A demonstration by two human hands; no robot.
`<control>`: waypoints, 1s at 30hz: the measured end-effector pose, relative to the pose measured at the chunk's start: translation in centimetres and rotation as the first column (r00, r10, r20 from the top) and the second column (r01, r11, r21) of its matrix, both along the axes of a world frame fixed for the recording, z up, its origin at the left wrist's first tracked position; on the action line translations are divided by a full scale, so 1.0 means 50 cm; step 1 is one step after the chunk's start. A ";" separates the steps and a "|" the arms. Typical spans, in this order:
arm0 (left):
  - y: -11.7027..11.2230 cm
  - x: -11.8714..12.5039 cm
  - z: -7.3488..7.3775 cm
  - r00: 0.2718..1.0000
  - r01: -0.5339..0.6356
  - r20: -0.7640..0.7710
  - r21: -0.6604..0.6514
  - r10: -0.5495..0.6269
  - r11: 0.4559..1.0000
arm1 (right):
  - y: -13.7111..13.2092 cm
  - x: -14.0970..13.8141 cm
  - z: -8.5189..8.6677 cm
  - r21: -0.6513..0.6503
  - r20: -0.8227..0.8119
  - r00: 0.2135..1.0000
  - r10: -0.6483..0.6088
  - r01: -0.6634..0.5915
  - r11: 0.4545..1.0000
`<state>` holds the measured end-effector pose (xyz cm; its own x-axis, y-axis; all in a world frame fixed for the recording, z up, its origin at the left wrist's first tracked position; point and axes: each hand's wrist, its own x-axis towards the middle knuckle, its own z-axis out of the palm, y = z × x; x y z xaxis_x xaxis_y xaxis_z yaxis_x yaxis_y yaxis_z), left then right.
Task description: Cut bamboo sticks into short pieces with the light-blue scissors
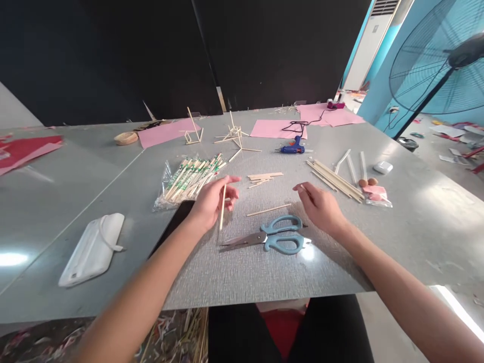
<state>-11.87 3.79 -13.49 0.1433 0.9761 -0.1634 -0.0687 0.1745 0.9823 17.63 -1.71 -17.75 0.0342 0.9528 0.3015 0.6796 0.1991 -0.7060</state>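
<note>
My left hand (pixel 212 201) pinches a thin wooden stick (pixel 223 209) that hangs almost upright over the grey table (pixel 264 262). My right hand (pixel 319 206) hovers with its fingers curled together, and a small pale piece shows at the fingertips; I cannot make out what it is. Blue-handled scissors (pixel 270 238) lie shut on the table between and just in front of both hands. A loose stick (pixel 269 209) lies behind the scissors. A small pile of cut sticks (pixel 263 178) sits farther back.
A plastic bag of wrapped chopsticks (pixel 187 181) lies left of my left hand. Long sticks (pixel 335 180) and a blue glue gun (pixel 293 147) lie to the right and back. Stick frames (pixel 234 136), pink paper sheets (pixel 166 132), a white pouch (pixel 93 249) and a large fan (pixel 446 60) are around.
</note>
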 end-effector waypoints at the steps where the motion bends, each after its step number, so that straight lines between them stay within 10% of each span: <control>1: 0.007 -0.003 -0.015 0.993 0.009 -0.117 0.040 -0.004 0.999 | 0.002 0.002 -0.004 0.020 0.083 0.997 -0.003 0.001 1.000; 6: 0.025 -0.011 -0.070 0.735 0.216 -0.678 0.263 0.021 0.940 | 0.013 0.016 -0.022 0.064 0.241 0.970 -0.037 0.022 0.998; 18: 0.022 0.001 -0.082 0.481 0.358 -0.870 0.305 0.105 0.882 | 0.141 -0.082 0.051 -0.017 0.617 0.723 0.312 -0.384 0.923; 24: 0.026 -0.002 -0.093 0.459 0.360 -0.877 0.329 0.141 0.873 | 0.174 -0.084 0.068 0.036 0.649 0.706 0.284 -0.402 0.915; 30: 0.044 -0.015 -0.109 0.535 0.320 -0.830 0.372 0.157 0.871 | 0.160 0.022 -0.013 0.330 0.440 0.893 0.101 -0.265 0.906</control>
